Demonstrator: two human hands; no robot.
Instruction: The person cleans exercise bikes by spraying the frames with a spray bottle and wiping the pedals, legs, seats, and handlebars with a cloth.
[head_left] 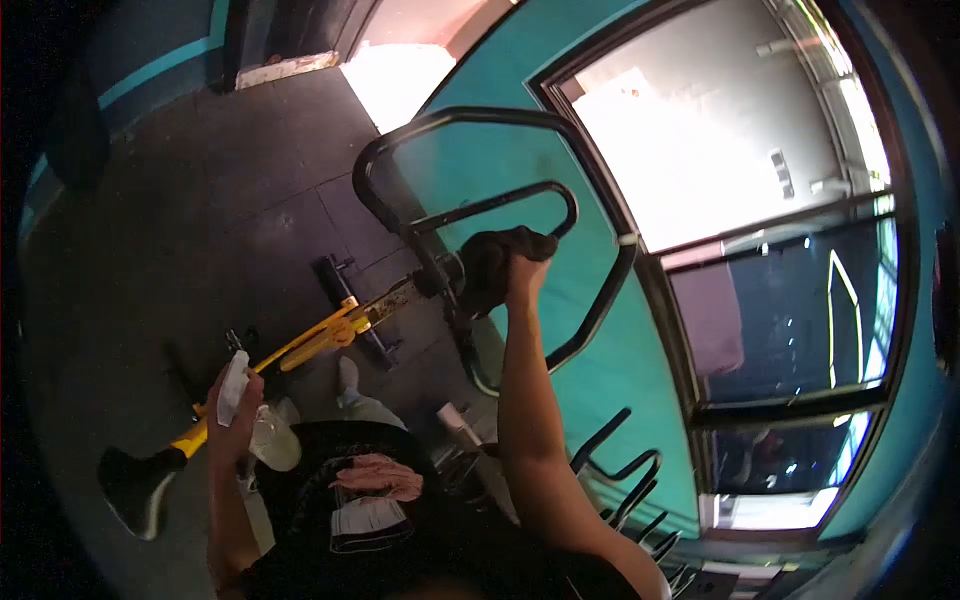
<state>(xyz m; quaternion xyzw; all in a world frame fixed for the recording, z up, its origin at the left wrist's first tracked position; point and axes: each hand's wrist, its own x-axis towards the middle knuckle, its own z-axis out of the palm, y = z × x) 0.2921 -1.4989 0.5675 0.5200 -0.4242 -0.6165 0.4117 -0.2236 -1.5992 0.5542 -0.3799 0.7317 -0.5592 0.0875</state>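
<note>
A spray bottle point(274, 440) with a white trigger head and a see-through body is in my left hand point(232, 418), fingers wrapped round its neck. My right arm reaches forward, and my right hand point(528, 268) is closed on a dark cloth point(490, 268). The cloth lies against the middle of the black handlebar point(460, 115), near its inner loop. This handlebar belongs to a yellow exercise bike point(310, 340). Its black saddle point(140, 488) is at the lower left, beyond my left hand. The cloth covers part of the bar's centre.
A teal wall point(600, 330) with a large dark-framed window point(790, 310) stands close behind the handlebar. More black handlebars point(620, 465) line up at the lower right. Dark floor tiles point(250, 200) stretch left towards a bright doorway point(400, 75).
</note>
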